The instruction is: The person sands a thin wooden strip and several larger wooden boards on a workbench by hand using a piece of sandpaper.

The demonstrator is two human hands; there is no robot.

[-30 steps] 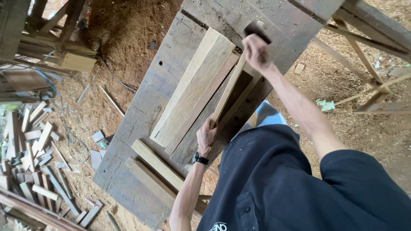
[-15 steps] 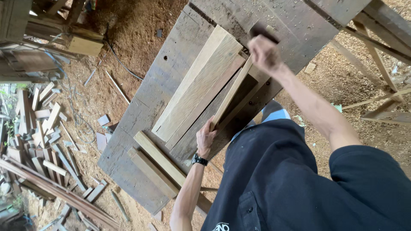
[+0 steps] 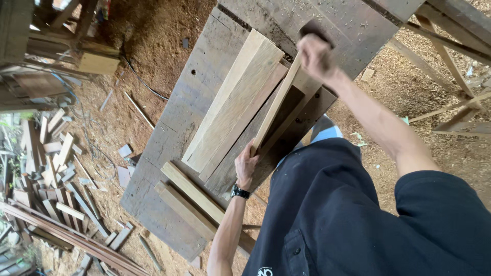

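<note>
Centrally, a narrow wood strip [image 3: 273, 110] stands on edge on the grey worktop [image 3: 169, 138], running diagonally from centre to upper right. Left hand [image 3: 246, 166] closed around its near end; right hand [image 3: 314, 53], blurred, grips a dark tool at the far end. Wide pale planks [image 3: 232, 102] lie just left. Two short battens [image 3: 192, 197] lower down. Offcuts [image 3: 56, 168] litter the floor at left.
</note>
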